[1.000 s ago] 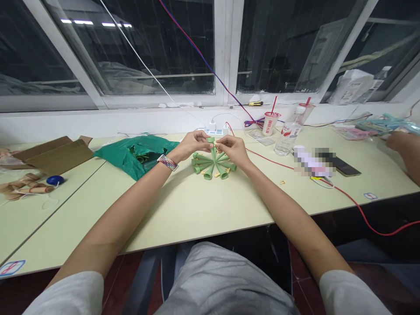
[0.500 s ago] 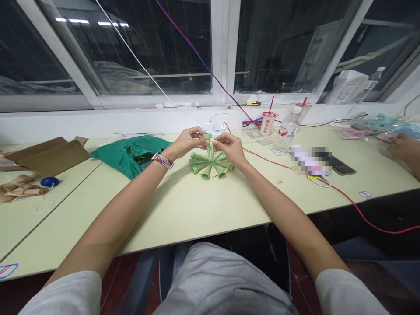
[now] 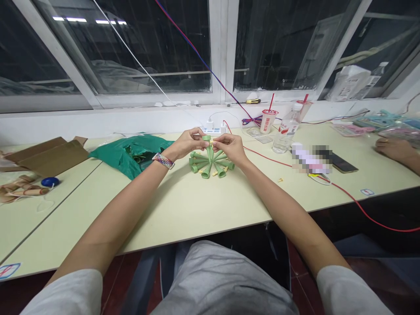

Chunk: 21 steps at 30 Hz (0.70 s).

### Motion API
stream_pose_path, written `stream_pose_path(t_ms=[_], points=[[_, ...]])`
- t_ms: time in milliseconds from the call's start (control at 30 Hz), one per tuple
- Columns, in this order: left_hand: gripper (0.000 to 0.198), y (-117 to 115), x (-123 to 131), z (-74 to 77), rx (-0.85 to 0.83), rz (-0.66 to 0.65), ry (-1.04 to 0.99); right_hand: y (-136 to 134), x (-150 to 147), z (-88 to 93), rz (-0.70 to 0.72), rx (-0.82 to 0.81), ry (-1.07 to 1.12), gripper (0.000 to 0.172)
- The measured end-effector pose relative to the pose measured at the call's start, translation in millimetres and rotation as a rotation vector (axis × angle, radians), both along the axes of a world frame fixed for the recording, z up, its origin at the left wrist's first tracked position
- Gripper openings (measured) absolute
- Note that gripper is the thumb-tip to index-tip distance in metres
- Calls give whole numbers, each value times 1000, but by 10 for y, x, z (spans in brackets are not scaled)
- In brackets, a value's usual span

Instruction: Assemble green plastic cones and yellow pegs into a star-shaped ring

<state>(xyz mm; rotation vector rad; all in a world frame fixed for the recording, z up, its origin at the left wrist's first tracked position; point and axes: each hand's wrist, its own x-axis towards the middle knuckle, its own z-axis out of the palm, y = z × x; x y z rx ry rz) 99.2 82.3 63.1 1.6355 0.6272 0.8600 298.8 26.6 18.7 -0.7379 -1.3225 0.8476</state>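
Observation:
Several green cone-shaped pieces [image 3: 205, 173] lie on the table in a ring, narrow ends toward the middle, with small yellow pieces [image 3: 215, 173] among them. Above the ring, my left hand [image 3: 189, 143] grips one green cone [image 3: 209, 153] near its wide top, and that cone points downward. My right hand [image 3: 230, 147] pinches a small yellow piece [image 3: 211, 143] against the cone's upper part. The fingertips of both hands are close together. A loose yellow piece [image 3: 280, 180] lies to the right of my right forearm.
A green plastic bag [image 3: 114, 151], cardboard [image 3: 49, 155] and wooden toys [image 3: 24, 188] are at the left. On the right are a bottle [image 3: 285, 133], paper cup [image 3: 268, 121], phone [image 3: 343, 162] and red cable [image 3: 352, 201]. Another person's hand [image 3: 395, 148] rests at the far right.
My right hand's fingers and the yellow piece are now closer against the cone, which shows less of the yellow. The other person's hand has moved left. The view has shifted slightly.

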Motion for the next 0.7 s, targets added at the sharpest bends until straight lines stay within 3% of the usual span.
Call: stream_pose_path(t_ms=[367, 700], points=[[55, -70, 67, 18, -63, 35, -30, -7, -43, -2, -44, -10, 27, 51], [51, -20, 29, -21, -71, -1, 5, -38, 13, 49, 17, -34, -12, 53]])
